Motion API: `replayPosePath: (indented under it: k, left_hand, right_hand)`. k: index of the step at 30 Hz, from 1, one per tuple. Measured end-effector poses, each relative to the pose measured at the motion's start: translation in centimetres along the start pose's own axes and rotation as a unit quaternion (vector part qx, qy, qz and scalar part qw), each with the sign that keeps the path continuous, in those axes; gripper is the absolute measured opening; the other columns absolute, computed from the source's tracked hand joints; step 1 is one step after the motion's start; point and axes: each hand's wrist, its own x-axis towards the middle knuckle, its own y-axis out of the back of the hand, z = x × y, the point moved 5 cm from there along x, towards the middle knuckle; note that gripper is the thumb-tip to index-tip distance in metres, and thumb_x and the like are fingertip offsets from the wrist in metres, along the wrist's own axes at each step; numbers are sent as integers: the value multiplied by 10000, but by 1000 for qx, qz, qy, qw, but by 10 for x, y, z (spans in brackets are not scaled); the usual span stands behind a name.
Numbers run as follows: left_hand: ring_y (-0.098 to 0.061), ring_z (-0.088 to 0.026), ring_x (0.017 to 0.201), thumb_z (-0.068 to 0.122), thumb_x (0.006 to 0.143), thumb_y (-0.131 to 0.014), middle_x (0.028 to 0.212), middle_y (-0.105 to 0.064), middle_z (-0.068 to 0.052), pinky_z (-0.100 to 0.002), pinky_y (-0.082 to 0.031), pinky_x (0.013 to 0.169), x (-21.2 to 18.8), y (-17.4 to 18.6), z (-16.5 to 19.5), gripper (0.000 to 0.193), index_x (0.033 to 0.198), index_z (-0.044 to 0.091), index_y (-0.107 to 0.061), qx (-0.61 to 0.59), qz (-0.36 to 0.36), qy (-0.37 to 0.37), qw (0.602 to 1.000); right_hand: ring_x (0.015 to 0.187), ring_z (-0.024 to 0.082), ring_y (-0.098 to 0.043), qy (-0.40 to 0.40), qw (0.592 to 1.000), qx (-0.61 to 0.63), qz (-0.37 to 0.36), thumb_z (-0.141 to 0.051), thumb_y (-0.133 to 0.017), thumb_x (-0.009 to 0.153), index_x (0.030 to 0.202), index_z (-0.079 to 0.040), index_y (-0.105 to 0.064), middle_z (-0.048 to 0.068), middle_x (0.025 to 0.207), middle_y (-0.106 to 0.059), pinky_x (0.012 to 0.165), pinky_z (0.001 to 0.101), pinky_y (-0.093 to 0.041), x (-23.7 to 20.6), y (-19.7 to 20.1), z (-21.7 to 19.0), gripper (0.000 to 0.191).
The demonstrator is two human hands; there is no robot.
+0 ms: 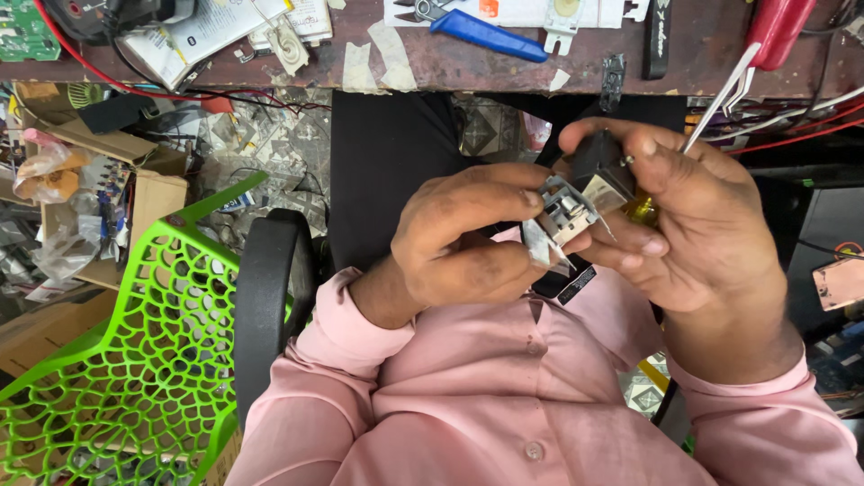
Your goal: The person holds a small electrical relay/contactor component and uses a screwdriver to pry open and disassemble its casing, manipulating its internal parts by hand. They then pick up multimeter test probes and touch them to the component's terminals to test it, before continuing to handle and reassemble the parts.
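Two hands meet at centre frame over a pink-shirted lap, both closed on one small part (576, 202): a black block with a grey metal bracket and thin pins jutting toward lower centre. The left hand (468, 238) pinches the bracket end between thumb and fingers; the right hand (693, 220) wraps the black body, and a thin metal rod (720, 94) with a yellowish handle seems to be tucked in that same grip, slanting toward the upper right. Nothing supports the part from below, so a slip of either grip would likely drop it past the knees onto the littered floor at left, among boxes (135, 193) and scraps where it would be hard to find. The pins look fragile, and I judge that a hard squeeze or twist between the two hands could bend them. The rod's free end points toward the red wires (783, 126) at the tabletop (468, 67) edge and could snag them if the wrist turns. The green chair (126, 351) crowds the left elbow and could jog it.
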Motion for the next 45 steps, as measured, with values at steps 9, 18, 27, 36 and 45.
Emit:
replayPosePath:
  k: [9, 18, 27, 36, 45]
  left_hand:
    - [-745, -351, 977, -47, 859, -879, 1147, -604, -149, -405, -673, 814, 5, 1, 1, 403, 1115, -10, -570, -31, -24, 32, 999]
    - [-739, -329, 963, -78, 858, -892, 1189, -520, -109, -384, -691, 804, 2, 1, 4, 285, 1017, 7, -671, -11, 23, -4, 1000]
    - [-714, -330, 881, -41, 778, -857, 1126, -556, -166, -442, -689, 756, -12, 13, -14, 321, 762, 16, -542, -102, 103, 17, 989]
    - [-758, -298, 982, 100, 893, -814, 1082, -485, -94, -425, -682, 805, -25, 28, -27, 360, 868, 74, -456, -273, 153, 186, 931]
    - [-702, -311, 1051, -34, 856, -875, 1168, -510, -136, -402, -674, 842, -17, 27, -29, 505, 1023, 76, -411, -111, 127, 115, 979]
  right_hand:
    - [561, 84, -456, 52, 997, -61, 15, -217, -607, 1087, 1356, 122, -573, 207, 1023, -692, 564, 265, -455, -6, -3, -6, 435]
    - [592, 95, -470, 35, 999, -27, 1, -243, -593, 1134, 1364, 149, -518, 267, 1136, -672, 581, 262, -461, -7, 6, 1, 461]
    - [596, 88, -437, -5, 997, 69, -18, -233, -578, 1137, 1411, 107, -527, 253, 1187, -648, 572, 264, -432, 2, 5, 19, 440]
    - [615, 88, -460, 21, 994, 89, -63, -328, -477, 1177, 1356, 10, -578, 109, 954, -546, 652, 293, -446, -1, 14, -1, 396]
    - [586, 51, -495, 120, 989, 80, -15, -415, -440, 1156, 1422, -215, -486, 15, 996, -492, 647, 252, -445, -12, 53, -33, 336]
